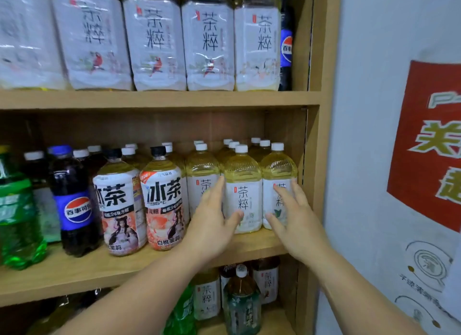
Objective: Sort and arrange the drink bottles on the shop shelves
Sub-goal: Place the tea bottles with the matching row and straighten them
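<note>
On the middle shelf (74, 272) stand rows of white-labelled yellow tea bottles at the right. My left hand (212, 222) lies with straight fingers against the left side of the front middle tea bottle (243, 195), its thumb on the bottle's front. My right hand (291, 217) rests with straight fingers on the front of the rightmost tea bottle (279, 170), thumb low beside the label. Neither hand wraps round a bottle. Two iced-tea bottles with black caps (162, 200) stand to the left of these.
A Pepsi bottle (72, 205) and a green soda bottle (17, 222) stand at the shelf's left. Large tea bottles (154, 42) fill the upper shelf. More bottles (242, 302) sit on the lower shelf. A wall with a red poster (429, 145) bounds the right.
</note>
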### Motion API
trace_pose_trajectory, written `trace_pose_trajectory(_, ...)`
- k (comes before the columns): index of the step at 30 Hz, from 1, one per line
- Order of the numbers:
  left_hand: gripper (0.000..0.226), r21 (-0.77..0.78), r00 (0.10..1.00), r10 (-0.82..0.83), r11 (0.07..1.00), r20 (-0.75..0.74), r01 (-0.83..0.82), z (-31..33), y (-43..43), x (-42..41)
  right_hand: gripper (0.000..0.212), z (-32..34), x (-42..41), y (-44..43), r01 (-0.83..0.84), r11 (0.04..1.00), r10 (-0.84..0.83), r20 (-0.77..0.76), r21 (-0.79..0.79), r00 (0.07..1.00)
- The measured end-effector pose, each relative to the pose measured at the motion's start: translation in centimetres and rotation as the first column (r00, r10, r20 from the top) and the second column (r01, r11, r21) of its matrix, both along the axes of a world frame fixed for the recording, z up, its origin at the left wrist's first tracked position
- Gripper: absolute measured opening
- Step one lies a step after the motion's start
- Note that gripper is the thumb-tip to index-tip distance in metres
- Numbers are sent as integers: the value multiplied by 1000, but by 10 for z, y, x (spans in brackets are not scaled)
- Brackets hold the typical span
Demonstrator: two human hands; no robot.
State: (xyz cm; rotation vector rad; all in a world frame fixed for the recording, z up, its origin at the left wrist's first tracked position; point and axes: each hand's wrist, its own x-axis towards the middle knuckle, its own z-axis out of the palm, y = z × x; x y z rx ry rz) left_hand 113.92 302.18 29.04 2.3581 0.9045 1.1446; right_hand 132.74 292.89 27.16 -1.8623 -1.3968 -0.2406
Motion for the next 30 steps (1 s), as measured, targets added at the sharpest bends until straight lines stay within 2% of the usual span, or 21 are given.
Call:
trace_pose_trajectory(5,81,139,998,3,990,65,-12,59,-30,-31,56,52,-25,-12,-49,971,43,30,234,999)
trace_pose_trajectory(9,74,283,988,-6,958,155,-38,109,-43,-52,48,104,-39,-17,-136,888,142,19,440,990)
trace_pose_trajectory(14,67,472,984,72,870,162,-141,173,-36,-71,46,168,-38,-17,-168,808,171,49,564,984)
trace_pose_trajectory(18,73,624,946,316,727,68,-287,211,-14,-77,47,213,-36,-11,-124,810,144,11,573,990)
trace_pose_trajectory(21,77,707,849,523,628,-72,-327,224,8,-74,63,238,-32,0,-83,887,103,-18,454,995)
trace_pose_trajectory(23,75,710,812,569,625,-128,-326,224,22,-71,67,250,-29,9,-113,917,153,-78,382,985)
trace_pose_trajectory(25,76,725,809,575,608,-120,-324,219,34,-71,63,259,-26,18,-151,924,214,-149,350,965)
trace_pose_trajectory(30,78,790,785,616,511,-63,-338,210,48,-70,63,276,-13,37,-211,906,326,-287,368,901)
